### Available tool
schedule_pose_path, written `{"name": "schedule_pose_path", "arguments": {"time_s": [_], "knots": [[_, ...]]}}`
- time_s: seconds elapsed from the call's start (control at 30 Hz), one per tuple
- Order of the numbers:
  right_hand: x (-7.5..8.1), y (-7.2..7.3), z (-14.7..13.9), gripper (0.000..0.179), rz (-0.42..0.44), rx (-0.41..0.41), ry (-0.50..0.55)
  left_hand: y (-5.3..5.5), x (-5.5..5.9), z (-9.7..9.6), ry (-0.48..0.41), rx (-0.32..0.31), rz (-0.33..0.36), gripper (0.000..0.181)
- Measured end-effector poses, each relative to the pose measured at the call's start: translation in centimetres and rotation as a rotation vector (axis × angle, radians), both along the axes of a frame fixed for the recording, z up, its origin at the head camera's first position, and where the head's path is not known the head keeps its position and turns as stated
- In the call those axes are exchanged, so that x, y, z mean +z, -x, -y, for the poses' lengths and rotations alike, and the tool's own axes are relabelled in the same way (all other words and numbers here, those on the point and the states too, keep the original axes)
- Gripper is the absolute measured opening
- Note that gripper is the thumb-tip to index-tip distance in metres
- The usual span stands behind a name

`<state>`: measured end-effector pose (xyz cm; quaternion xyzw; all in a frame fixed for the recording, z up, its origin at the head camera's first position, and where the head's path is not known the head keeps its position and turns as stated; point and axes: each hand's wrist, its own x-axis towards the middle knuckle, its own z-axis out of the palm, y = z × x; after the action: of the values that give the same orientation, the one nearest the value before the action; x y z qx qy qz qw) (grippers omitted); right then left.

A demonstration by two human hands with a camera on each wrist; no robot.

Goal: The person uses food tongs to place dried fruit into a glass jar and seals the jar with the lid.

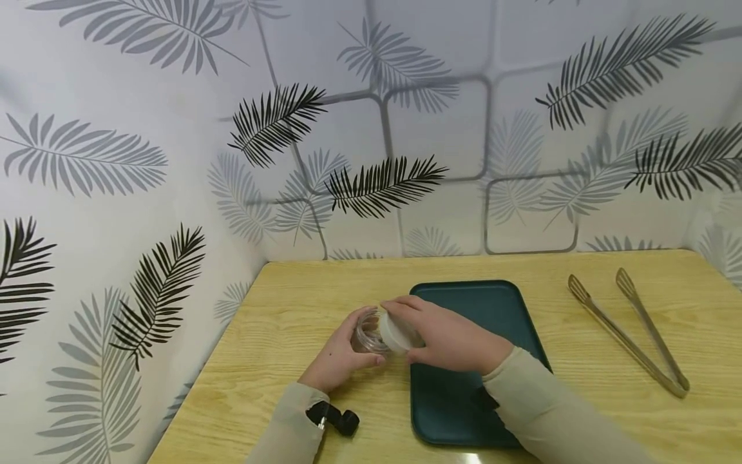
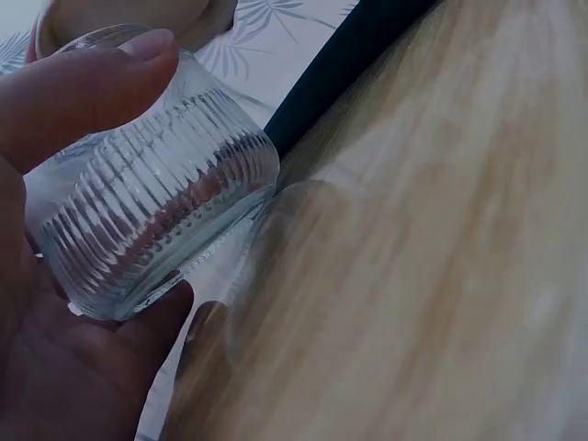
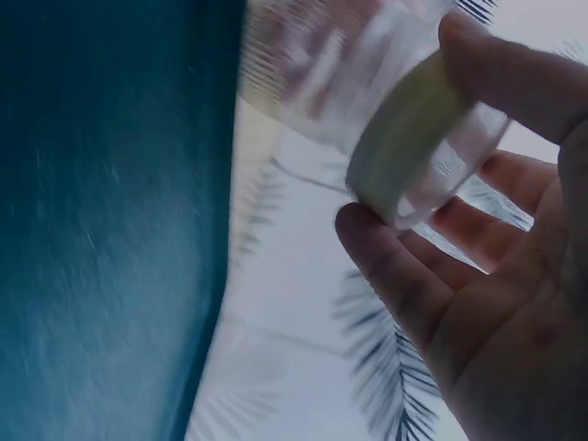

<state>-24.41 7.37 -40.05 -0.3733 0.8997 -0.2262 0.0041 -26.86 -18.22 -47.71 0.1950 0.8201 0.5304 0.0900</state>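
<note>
A clear ribbed glass jar (image 2: 156, 193) lies in the grip of my left hand (image 1: 342, 357), tilted, with the thumb across its upper side in the left wrist view. My right hand (image 1: 452, 332) pinches a pale round lid (image 3: 409, 138) by its rim, fingertips on one side and thumb on the other. In the head view the lid is at the jar's mouth, facing left, above the left edge of the tray. The right wrist view shows lid and jar close together, but blur hides whether the lid is seated on the jar.
A dark green rectangular tray (image 1: 458, 412) lies on the wooden table (image 1: 290, 303), partly under the right forearm. Metal tongs (image 1: 672, 381) rest spread apart to its right. Patterned walls bound the table at the back and left. A black device (image 1: 348, 422) sits at the left wrist.
</note>
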Motion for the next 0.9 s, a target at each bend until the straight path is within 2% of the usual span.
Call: {"name": "schedule_pose_path", "arguments": {"time_s": [0.23, 0.43, 0.53, 0.77, 0.9], "knots": [[-0.5, 1.1, 2.0, 0.085, -0.075, 0.069, -0.058, -0.3, 0.4, -0.2, -0.001, -0.013, 0.018, 0.092], [-0.3, 1.7, 2.6, 0.084, -0.055, 0.083, -0.105, -0.4, 0.5, -0.2, 0.001, -0.023, 0.033, 0.099], [-0.5, 1.7, 3.0, 0.083, -0.037, 0.017, -0.101, -0.4, 0.4, -0.1, -0.007, -0.023, 0.036, 0.096], [-0.9, 1.3, 4.8, 0.082, -0.013, -0.241, -0.108, -0.2, 0.3, 0.0, -0.063, -0.051, 0.009, 0.081], [-0.9, 1.1, 4.9, 0.084, 0.017, -0.311, -0.127, -0.2, 0.3, -0.3, -0.089, -0.069, 0.016, 0.080]]}}
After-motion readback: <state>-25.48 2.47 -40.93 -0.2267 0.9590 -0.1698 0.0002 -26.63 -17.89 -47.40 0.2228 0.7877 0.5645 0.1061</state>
